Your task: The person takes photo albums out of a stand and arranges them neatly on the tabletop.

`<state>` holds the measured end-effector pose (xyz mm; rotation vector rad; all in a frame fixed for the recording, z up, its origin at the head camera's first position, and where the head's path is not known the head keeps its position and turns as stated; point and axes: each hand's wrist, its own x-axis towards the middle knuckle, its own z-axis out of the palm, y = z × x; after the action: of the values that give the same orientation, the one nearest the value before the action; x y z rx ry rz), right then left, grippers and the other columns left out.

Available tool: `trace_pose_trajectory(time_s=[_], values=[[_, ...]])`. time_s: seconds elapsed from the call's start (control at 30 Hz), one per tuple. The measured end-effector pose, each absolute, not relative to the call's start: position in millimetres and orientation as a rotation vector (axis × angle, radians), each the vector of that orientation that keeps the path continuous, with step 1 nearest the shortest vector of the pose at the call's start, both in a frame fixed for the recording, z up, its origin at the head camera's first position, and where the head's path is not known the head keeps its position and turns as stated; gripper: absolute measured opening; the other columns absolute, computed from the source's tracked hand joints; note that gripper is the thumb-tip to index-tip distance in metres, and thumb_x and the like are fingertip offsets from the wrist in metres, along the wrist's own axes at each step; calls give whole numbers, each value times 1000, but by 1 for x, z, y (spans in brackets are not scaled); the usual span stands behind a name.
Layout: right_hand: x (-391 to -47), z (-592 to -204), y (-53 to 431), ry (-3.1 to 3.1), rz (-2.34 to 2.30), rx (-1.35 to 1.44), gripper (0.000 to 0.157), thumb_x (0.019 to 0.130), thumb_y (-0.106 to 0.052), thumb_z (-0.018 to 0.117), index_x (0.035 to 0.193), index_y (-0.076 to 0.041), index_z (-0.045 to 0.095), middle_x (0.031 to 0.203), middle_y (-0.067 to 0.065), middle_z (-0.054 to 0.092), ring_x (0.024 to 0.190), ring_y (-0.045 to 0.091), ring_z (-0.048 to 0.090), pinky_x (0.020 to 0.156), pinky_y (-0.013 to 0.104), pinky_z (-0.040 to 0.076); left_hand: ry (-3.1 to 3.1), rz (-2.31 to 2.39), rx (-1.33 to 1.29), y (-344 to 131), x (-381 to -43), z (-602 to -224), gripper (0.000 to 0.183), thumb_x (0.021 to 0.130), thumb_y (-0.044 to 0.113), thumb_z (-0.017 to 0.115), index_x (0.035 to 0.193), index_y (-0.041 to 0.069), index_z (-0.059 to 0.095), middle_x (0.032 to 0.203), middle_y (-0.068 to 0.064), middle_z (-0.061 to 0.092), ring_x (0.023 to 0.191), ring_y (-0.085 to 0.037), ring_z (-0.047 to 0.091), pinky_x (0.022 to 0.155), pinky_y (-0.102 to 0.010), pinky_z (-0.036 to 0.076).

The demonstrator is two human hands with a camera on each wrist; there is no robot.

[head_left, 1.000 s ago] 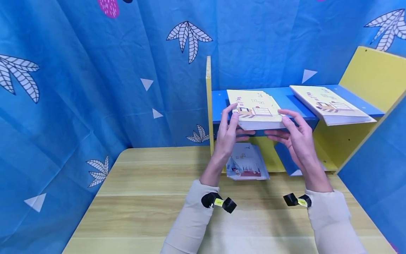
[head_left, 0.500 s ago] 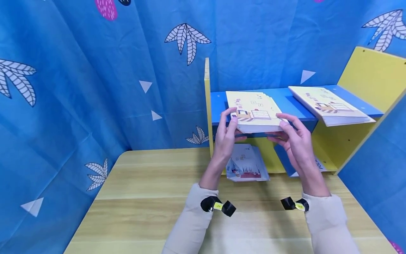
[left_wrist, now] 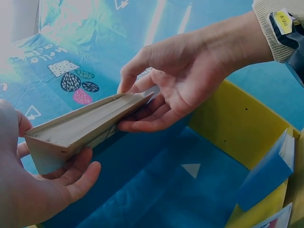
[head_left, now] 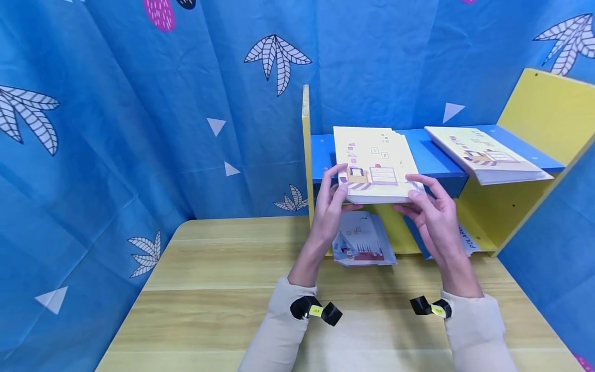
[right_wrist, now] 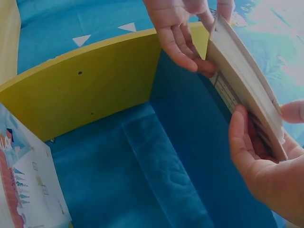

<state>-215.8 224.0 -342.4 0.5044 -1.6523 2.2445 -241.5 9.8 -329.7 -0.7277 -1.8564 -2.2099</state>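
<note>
Both hands hold a thick cream book (head_left: 381, 155), its cover printed with a small room scene. My left hand (head_left: 327, 212) grips the near left corner, thumb on the cover and other fingers underneath. At the near right corner, my right hand (head_left: 437, 217) grips it the same way. The book's far part overlaps the blue shelf (head_left: 427, 155), and its near edge juts out past the shelf front. In the left wrist view the book's page block (left_wrist: 90, 121) shows between its covers. The right wrist view shows the right hand's fingers (right_wrist: 240, 137) curled under the book.
A similar cream book (head_left: 485, 152) lies on the shelf at right, overhanging its front. Below, a pale illustrated book (head_left: 360, 237) and a blue book (right_wrist: 28, 180) stand inside the yellow-sided unit. Yellow side panels (head_left: 306, 155) flank the shelf. A wooden table (head_left: 223, 289) lies in front.
The book's near edge has come down and toward me, so its cover faces up toward me more. Both hands have lowered slightly with it.
</note>
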Motion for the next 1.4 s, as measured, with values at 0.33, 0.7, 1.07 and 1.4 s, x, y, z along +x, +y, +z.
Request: trace_pose_trajectory(time_s=[0.33, 0.7, 1.07, 1.4], values=[[-208, -356, 221, -1610, 2218, 589, 41, 104, -1, 56, 144, 6, 49, 140, 24, 52, 114, 27, 63, 96, 33, 56, -1868, -2179, -749, 1, -234, -341, 47, 107, 14, 39, 153, 24, 40, 147, -17, 46, 119, -31, 61, 94, -40, 58], [-192, -370, 217, -1683, 2107, 599, 42, 102, 6, 54, 143, 7, 49, 144, 24, 46, 118, 25, 62, 98, 32, 53, -1894, -2116, -752, -8, -223, -357, 50, 102, 6, 51, 148, 24, 45, 144, -12, 50, 116, -25, 58, 95, -34, 55], [-180, -378, 219, -1819, 1982, 604, 43, 99, 9, 56, 141, 7, 50, 141, 16, 53, 115, 20, 63, 96, 24, 54, -1862, -2125, -853, -20, -208, -373, 53, 100, 6, 59, 149, 22, 44, 142, -15, 52, 115, -28, 60, 98, -37, 56], [-171, -378, 215, -1888, 1983, 650, 49, 96, 12, 59, 144, 4, 50, 136, 17, 57, 115, 23, 64, 95, 26, 56, -1833, -2157, -886, -34, -197, -379, 53, 100, 3, 58, 147, 25, 46, 140, -12, 56, 113, -29, 61, 95, -39, 58]])
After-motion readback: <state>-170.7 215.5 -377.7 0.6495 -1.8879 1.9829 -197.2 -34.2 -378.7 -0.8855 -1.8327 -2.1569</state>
